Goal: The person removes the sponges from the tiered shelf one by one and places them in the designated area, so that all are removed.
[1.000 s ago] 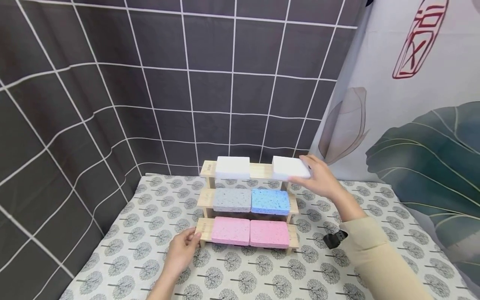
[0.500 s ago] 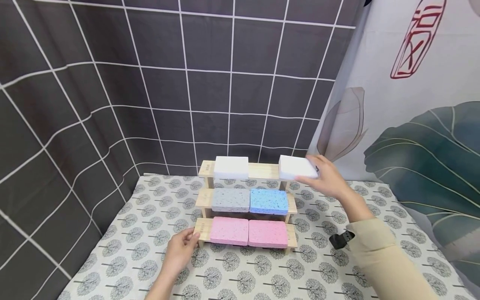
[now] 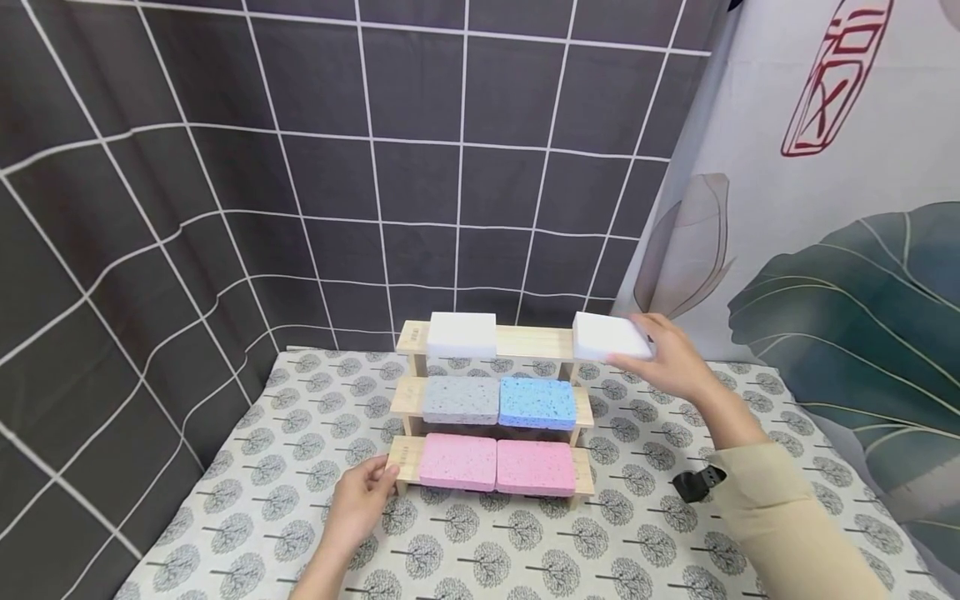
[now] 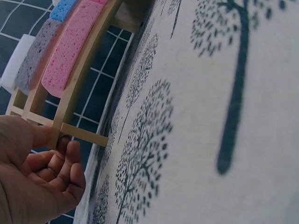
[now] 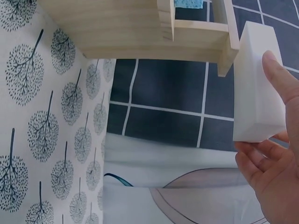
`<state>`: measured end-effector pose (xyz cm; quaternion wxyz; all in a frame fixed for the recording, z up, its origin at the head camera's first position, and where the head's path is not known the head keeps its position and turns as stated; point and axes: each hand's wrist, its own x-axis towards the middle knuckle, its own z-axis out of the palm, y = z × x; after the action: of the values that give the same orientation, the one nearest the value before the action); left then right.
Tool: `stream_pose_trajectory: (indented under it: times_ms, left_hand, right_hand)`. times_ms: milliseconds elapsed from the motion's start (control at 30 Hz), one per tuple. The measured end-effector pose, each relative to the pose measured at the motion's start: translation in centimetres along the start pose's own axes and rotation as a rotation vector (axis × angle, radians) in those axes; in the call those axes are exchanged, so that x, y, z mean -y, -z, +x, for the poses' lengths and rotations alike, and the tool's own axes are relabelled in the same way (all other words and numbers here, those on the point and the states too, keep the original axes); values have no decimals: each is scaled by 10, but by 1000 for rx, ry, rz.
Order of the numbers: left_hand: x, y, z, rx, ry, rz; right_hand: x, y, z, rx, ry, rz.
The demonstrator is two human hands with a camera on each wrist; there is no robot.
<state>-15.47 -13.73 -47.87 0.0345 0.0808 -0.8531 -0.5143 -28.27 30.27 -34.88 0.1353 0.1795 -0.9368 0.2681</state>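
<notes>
My right hand (image 3: 670, 357) grips a white sponge block (image 3: 609, 337) at the right end of the top tier of a wooden three-step rack (image 3: 534, 342). In the right wrist view the same block (image 5: 256, 84) juts out past the rack's end, thumb on one face and fingers beneath. My left hand (image 3: 360, 498) pinches the left end of the bottom tier; the left wrist view has its thumb and forefinger on the wood. Another white block (image 3: 462, 334) rests at the top left. A grey sponge (image 3: 461, 400) and a blue sponge (image 3: 537, 403) lie on the middle tier.
Two pink sponges (image 3: 458, 462) lie side by side on the bottom tier. The rack stands on a tree-patterned tablecloth (image 3: 300, 392). Behind it hangs a dark grid-lined curtain (image 3: 420, 183), and a pale leaf-printed cloth (image 3: 750, 200) hangs at the right.
The right hand has moved rightward along the top tier with the white block, widening the gap to the other white block. The left hand has kept its hold on the rack.
</notes>
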Motion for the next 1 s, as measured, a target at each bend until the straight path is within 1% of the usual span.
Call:
stream_pose_trajectory:
  times_ms: [233, 600, 1000]
  left_hand:
    - [0, 0, 0, 0, 7, -3]
    - [1, -1, 0, 0, 5, -14]
    - [1, -1, 0, 2, 7, -14]
  right_hand:
    - [-5, 4, -4, -4, 4, -7]
    - [-13, 15, -10, 32, -17, -1]
    - [-27, 13, -19, -1, -11, -28]
